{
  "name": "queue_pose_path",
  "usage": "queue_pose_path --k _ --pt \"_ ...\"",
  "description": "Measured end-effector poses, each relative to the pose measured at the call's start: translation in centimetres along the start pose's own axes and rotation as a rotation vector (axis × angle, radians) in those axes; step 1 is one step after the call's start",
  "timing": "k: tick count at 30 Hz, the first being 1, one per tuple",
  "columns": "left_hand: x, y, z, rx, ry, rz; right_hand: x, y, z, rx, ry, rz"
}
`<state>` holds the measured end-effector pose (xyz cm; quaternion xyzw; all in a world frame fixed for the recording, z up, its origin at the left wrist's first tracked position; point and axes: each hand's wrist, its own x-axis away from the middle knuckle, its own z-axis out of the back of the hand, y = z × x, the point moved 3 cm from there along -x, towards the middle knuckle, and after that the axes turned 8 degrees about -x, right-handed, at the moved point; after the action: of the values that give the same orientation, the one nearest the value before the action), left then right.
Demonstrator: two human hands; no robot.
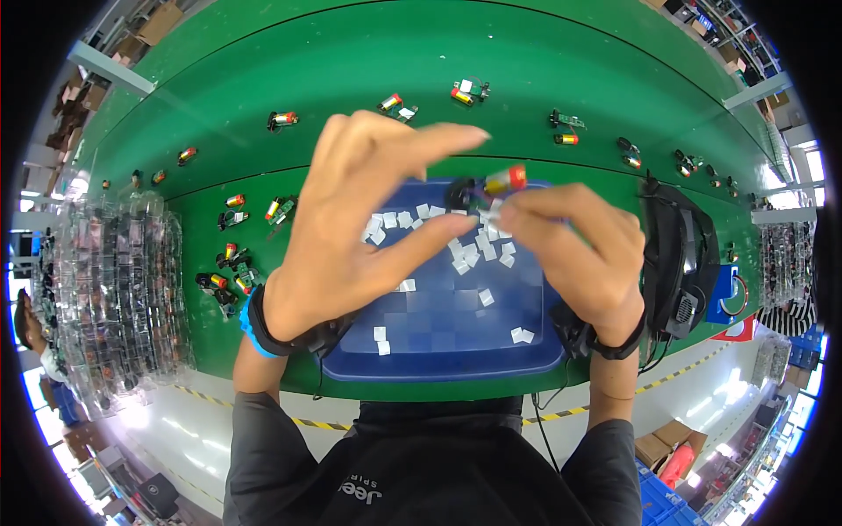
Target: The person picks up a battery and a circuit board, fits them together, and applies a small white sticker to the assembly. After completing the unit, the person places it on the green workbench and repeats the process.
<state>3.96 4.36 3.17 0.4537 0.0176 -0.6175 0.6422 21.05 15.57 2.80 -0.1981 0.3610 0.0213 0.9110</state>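
Above the blue tray (438,366) my right hand (583,250) pinches a small battery assembly (502,181): a red-and-yellow cell with a dark round part and wires, blurred by motion. A small whitish piece by the right fingertips is too smeared to make out. My left hand (346,219) is open beside it, thumb and forefinger spread wide apart around the assembly's left side, apparently not touching it. Small white square pads (462,256) lie scattered in the tray, mostly under and between my hands.
Similar assemblies with green boards (567,121) lie in a loose row across the green table (333,53), with a cluster (230,279) at left. Stacked clear plastic trays (123,298) stand at far left. A black bag (680,263) sits right of the blue tray.
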Motion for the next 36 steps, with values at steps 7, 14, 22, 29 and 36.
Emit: queue_pose_path --k 7,14,22,29,36 --pt "0.6 0.6 -0.3 -0.128 -0.069 -0.213 -0.2 -0.5 0.5 0.039 0.001 0.096" --pt "1.1 -0.3 -0.7 0.250 -0.187 0.175 0.0 -0.6 1.0 0.046 -0.002 0.052" --pt "0.8 -2.7 -2.4 0.987 -0.652 0.854 0.0 -0.7 -0.6 -0.131 0.037 0.130" --pt "1.5 -3.9 -3.5 0.699 -0.486 0.603 0.7 1.5 -2.3 -0.118 0.093 -0.362" --pt "1.4 -3.7 -3.1 0.337 -0.397 0.430 1.4 4.1 -2.6 -0.222 0.012 -0.747"
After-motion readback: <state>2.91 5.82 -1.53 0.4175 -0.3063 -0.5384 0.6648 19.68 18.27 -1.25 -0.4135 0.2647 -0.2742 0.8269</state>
